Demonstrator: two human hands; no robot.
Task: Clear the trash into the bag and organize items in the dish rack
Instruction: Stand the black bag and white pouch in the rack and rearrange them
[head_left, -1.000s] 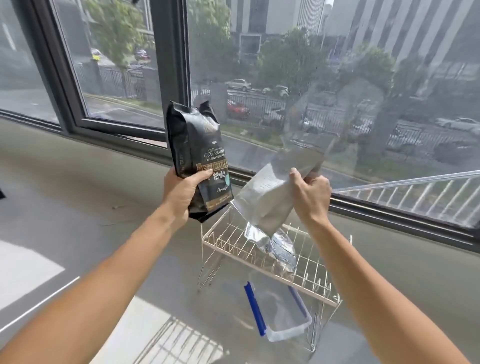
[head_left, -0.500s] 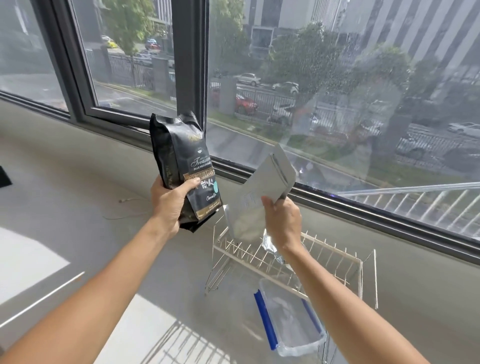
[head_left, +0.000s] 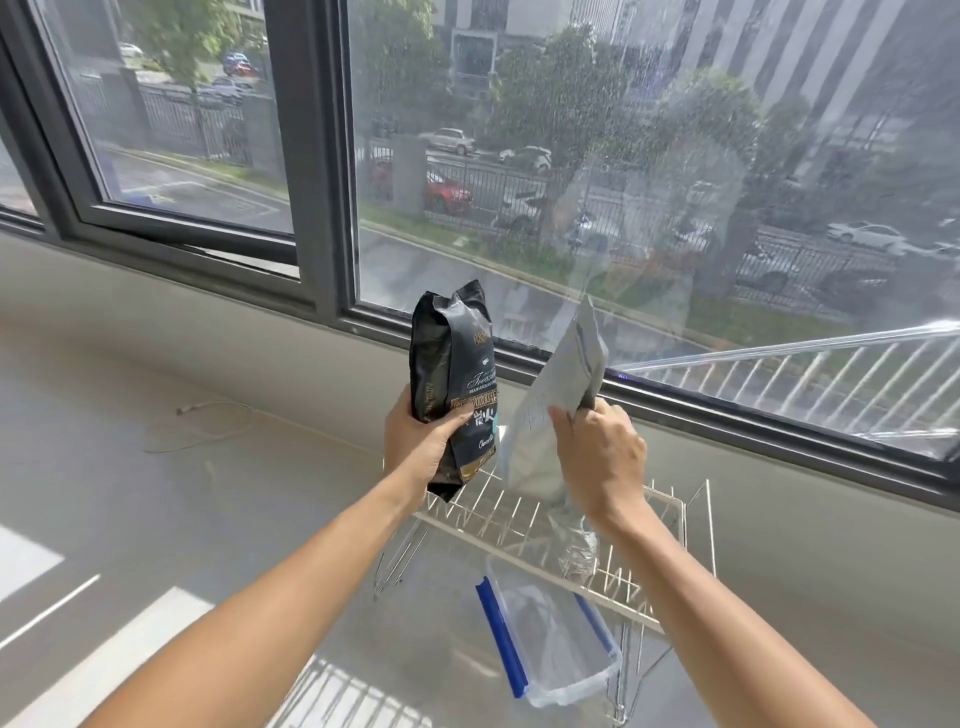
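My left hand (head_left: 423, 441) grips a black coffee bag (head_left: 454, 384) upright above the left end of the wire dish rack (head_left: 524, 525). My right hand (head_left: 602, 457) holds a silver-white pouch (head_left: 558, 400) right beside it, tilted, its lower end hanging over the rack. A crumpled piece of clear or foil wrap (head_left: 574, 551) lies on the rack under my right wrist. A clear plastic container with blue clips (head_left: 550, 644) sits under the rack's front edge.
The rack stands on a grey sill in front of a large window with a dark frame (head_left: 311, 171). A thin cable (head_left: 208, 421) lies on the sill to the left. Sunlit patches cross the surface at the lower left.
Both hands have moved closer together over the rack, so the black bag and the pouch now nearly touch. The view has shifted, bringing the rack more towards the centre.
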